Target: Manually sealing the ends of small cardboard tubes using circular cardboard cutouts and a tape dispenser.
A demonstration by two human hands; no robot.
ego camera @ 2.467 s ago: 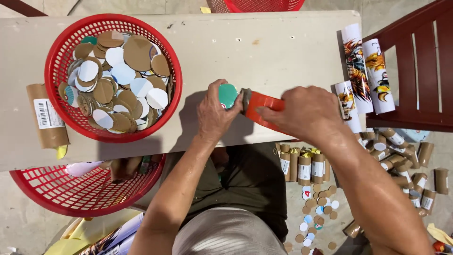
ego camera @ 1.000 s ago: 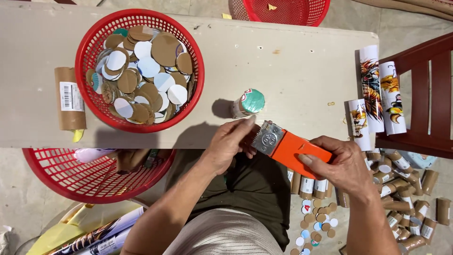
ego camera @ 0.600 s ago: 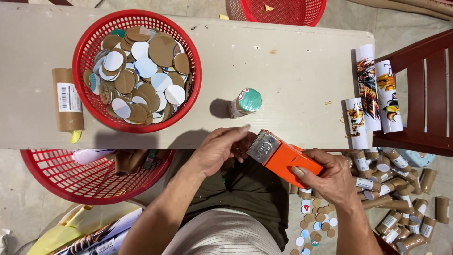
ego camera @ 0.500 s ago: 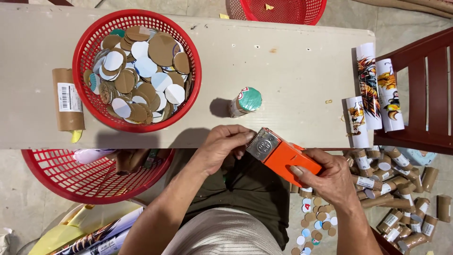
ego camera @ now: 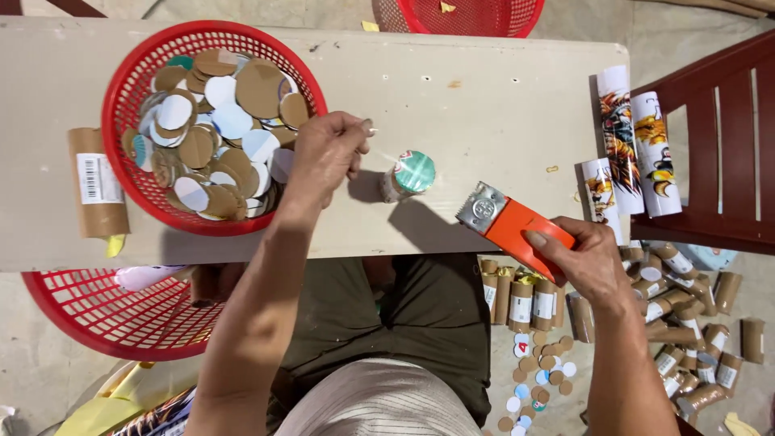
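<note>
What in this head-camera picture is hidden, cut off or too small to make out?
- Left hand: pinched fingertips hide whatever they hold.
- Orange tool: handle end covered by right hand.
- Lower red basket: mostly under the table.
- Far basket: cut by top edge.

An orange-handled tool with a metal head lies tilted over the counter's near edge; a small teal-capped tube stands upright just beside it.

The round red plastic basket holds matt cardboard circles. The orange plastic tool has a shiny metal head.
</note>
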